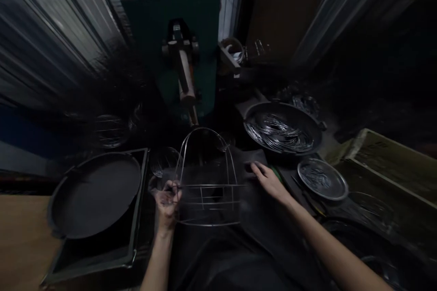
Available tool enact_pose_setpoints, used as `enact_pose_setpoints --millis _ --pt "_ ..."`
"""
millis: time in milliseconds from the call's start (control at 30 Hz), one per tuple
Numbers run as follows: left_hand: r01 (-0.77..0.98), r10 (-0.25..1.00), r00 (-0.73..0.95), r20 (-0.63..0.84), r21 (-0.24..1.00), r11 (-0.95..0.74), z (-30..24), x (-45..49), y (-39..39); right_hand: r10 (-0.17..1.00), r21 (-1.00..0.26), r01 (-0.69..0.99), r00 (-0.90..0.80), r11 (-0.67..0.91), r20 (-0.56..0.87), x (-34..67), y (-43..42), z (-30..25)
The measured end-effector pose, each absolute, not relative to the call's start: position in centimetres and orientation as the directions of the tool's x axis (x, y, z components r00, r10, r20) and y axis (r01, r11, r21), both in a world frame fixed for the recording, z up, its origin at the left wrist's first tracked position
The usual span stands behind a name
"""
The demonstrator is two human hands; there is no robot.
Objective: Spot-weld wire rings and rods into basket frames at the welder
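A wire basket frame [206,186] with a tall arched loop stands in front of me, over the dark cloth on my lap. At its left side my left hand [168,198] has its fingers closed around the wire. My right hand [268,181] is off to the right of the frame, apart from it, with thumb and fingers drawn together. Whether anything small lies between those fingertips is too dark to make out. Behind the arch, the rod-like arm [186,77] of a green machine [143,22] points down toward the frame.
To the right are a round pan [319,129] of bent wires, a small metal dish [342,189] of short pieces and a yellowish crate [392,163]. A wide dark pan [99,195] rests on a crate [92,263] at left. Red lights glow on the machine top.
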State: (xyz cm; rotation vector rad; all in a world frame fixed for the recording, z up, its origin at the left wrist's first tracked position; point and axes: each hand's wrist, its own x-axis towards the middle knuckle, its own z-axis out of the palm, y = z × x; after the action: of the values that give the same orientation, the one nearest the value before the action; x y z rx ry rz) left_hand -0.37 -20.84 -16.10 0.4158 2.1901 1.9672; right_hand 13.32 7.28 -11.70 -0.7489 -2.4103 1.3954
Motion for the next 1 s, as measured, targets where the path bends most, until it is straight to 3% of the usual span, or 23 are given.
enact_pose_setpoints --millis 100,200,300,367,467,533,600,667,767,900,1000 --pt "0.089 0.263 -0.958 0.113 0.991 -0.101 -16.3 2.0 -18.8 0.505 -0.817 0.149 -0.842 0.557 0.190 16.2 4.4 -10.4" --pt "0.048 0.364 -0.923 0.126 0.975 -0.216 -16.6 2.9 -18.7 0.337 -0.694 -0.028 -0.859 0.720 0.385 17.2 2.3 -9.3" --pt "-0.046 0.620 -0.783 0.038 0.992 -0.118 -17.0 1.3 -21.3 0.247 -0.612 -0.132 -0.833 0.780 0.494 16.7 1.3 -9.1" --pt "-0.103 0.698 -0.713 -0.071 0.995 -0.004 -16.6 -0.9 -23.8 0.149 -0.516 -0.192 -0.824 0.835 0.547 16.3 0.4 -9.2" --pt "-0.123 0.523 -0.836 -0.169 0.985 0.121 -14.5 -4.4 -25.9 -0.023 -0.350 -0.235 -0.856 0.907 0.517 16.0 -2.4 -9.6" --pt "-0.056 0.416 -0.898 -0.146 0.974 0.221 -12.2 -5.9 -25.1 -0.063 -0.306 -0.226 -0.884 0.925 0.463 16.0 -4.9 -10.0" --pt "0.116 0.450 -0.892 -0.050 0.936 0.332 -9.9 -6.6 -22.8 -0.072 -0.306 -0.223 -0.897 0.926 0.436 16.0 -7.1 -10.5" --pt "0.363 0.549 -0.832 0.080 0.826 0.430 -8.4 -6.9 -20.0 -0.080 -0.314 -0.225 -0.906 0.922 0.415 16.1 -8.6 -11.0" --pt "0.665 0.702 -0.690 0.176 0.537 0.519 -8.1 -6.8 -16.4 -0.099 -0.311 -0.225 -0.923 0.923 0.373 16.2 -9.3 -11.0" --pt "0.817 0.827 -0.552 0.108 0.268 0.511 -9.8 -6.8 -13.8 -0.124 -0.347 -0.244 -0.935 0.906 0.333 15.4 -6.7 -9.8" --pt "0.860 0.854 -0.503 0.134 0.177 0.479 -10.8 -7.1 -13.3 0.028 -0.354 -0.120 -0.922 0.927 0.386 13.3 -1.5 -9.0"
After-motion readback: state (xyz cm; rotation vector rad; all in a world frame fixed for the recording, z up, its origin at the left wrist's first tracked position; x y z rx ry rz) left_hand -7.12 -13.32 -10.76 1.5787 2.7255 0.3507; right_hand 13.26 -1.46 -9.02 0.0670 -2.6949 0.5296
